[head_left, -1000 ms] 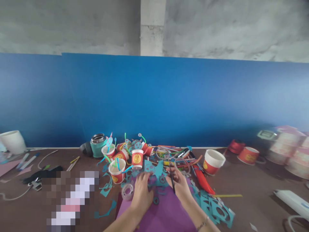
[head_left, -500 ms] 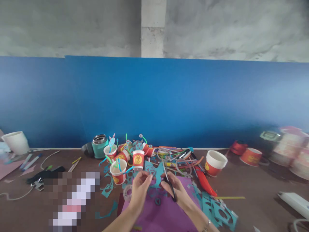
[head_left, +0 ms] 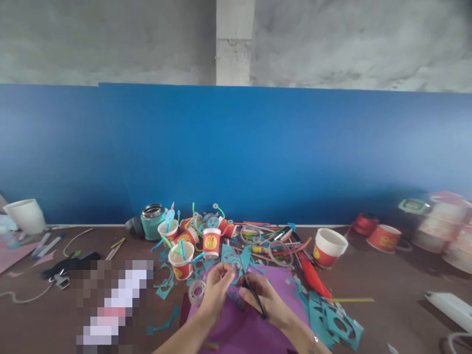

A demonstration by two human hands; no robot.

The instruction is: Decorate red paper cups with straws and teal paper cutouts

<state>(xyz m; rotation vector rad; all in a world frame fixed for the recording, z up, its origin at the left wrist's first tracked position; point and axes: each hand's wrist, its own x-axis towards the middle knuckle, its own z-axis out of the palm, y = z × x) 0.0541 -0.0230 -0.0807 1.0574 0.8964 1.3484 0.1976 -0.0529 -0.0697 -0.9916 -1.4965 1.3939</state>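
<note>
My right hand (head_left: pixel 266 297) is closed around a pair of scissors (head_left: pixel 253 293); the black handles lie in my fingers and the thin blades point up and away. Close on its left, my left hand (head_left: pixel 218 286) has thumb and forefinger pinched together. Whatever sits in that pinch is too small and blurred to name. Both hands hover over purple paper (head_left: pixel 254 334). Just beyond my fingertips is blue paper (head_left: pixel 230 254) with a drawn face. A tape roll (head_left: pixel 196 292) stands beside my left wrist.
Red-and-white paper cups (head_left: pixel 181 265) with blue and green stems cluster at the left, near a teal flask (head_left: pixel 153 226). Blue paper scraps (head_left: pixel 335 319) lie right of the purple sheet. Pens, pipe cleaners and a red object (head_left: pixel 313 278) crowd behind. A blue partition (head_left: pixel 239 157) closes the back.
My right hand with the scissors has moved left and slightly down, closer to my left hand. The left hand has shifted slightly right. The blades now tilt more to the left.
</note>
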